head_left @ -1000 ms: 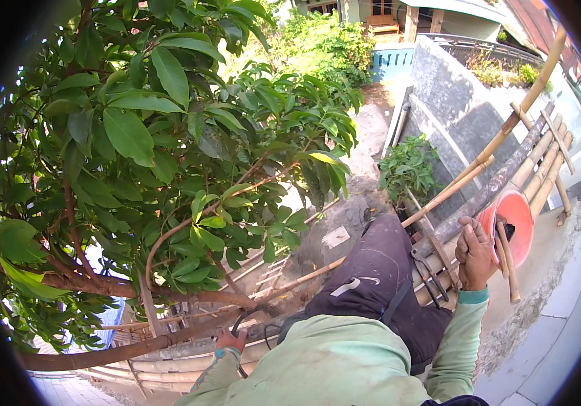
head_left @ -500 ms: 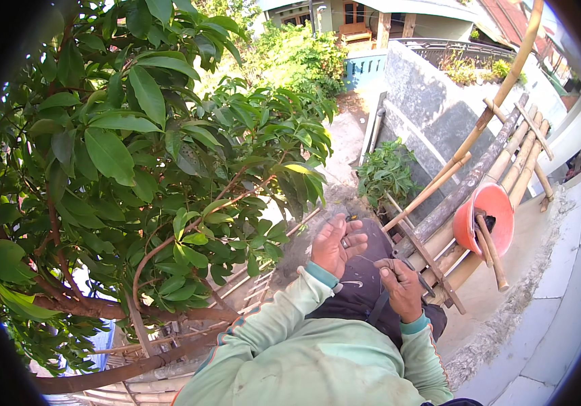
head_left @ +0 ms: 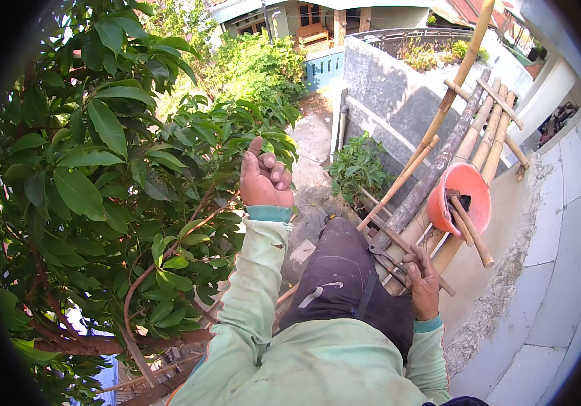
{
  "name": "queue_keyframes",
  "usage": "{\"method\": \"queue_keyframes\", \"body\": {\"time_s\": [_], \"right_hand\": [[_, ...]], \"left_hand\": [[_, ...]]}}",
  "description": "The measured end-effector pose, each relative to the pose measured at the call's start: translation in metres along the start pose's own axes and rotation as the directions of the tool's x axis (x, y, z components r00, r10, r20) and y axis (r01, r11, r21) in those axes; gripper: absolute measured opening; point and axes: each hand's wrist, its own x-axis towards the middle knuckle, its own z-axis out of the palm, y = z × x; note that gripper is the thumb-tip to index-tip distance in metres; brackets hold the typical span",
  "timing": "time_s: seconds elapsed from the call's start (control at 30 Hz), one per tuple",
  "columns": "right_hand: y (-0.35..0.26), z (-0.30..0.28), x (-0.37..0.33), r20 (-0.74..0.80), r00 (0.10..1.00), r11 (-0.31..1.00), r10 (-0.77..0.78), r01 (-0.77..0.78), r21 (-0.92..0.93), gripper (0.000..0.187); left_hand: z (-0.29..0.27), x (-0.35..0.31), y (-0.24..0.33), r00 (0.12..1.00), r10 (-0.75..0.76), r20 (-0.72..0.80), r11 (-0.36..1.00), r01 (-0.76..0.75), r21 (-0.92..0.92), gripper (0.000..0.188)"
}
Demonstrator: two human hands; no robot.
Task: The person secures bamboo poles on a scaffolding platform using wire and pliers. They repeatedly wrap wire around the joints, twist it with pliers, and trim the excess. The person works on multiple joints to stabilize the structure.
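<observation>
My left hand (head_left: 267, 179) is raised beside the leafy branches, one finger pointing up and the others curled in. Whether something thin sits in those curled fingers, I cannot make out. Low on the right, my right hand (head_left: 424, 284) grips the handles of metal pincers (head_left: 386, 258). Their jaws point up and left, over the bamboo poles (head_left: 465, 152) beside my dark-trousered leg (head_left: 331, 271).
A red bucket (head_left: 437, 203) with wooden-handled tools (head_left: 470, 233) rests on the poles to the right. Leafy tree branches (head_left: 101, 196) fill the left side. A rough-edged ledge with pale panels (head_left: 551, 291) runs along the right; a grey wall (head_left: 399, 88) stands ahead.
My left hand has moved up and left, away from my right hand, its fingers curling. My right hand has shifted slightly, and the pincers now show more fully. The whole view has shifted a little.
</observation>
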Motion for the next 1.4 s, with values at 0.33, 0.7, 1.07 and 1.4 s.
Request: {"method": "queue_keyframes", "body": {"time_s": [0.33,0.7,1.07,1.4], "right_hand": [[-0.045,0.008,0.048,0.047,0.996,0.995,-0.080,0.077,0.068,0.029],[-0.095,0.053,0.076,0.139,0.984,0.888,-0.110,0.035,0.459,0.021],[-0.193,0.043,0.111,0.027,0.950,0.817,-0.310,0.251,0.519,0.020],[-0.291,0.027,0.160,-0.143,0.874,0.788,-0.465,0.482,0.383,0.025]], "left_hand": [[0.102,-0.001,0.019,0.945,-0.023,0.328,0.962,0.110,-0.249,0.041],[0.113,-0.020,-0.051,0.903,-0.331,0.275,0.891,0.395,-0.225,0.041],[0.216,-0.040,-0.044,0.768,-0.470,0.436,0.858,0.282,0.429,0.042],[0.241,-0.023,-0.096,0.249,-0.511,0.823,0.539,-0.652,0.532,0.052]]}}
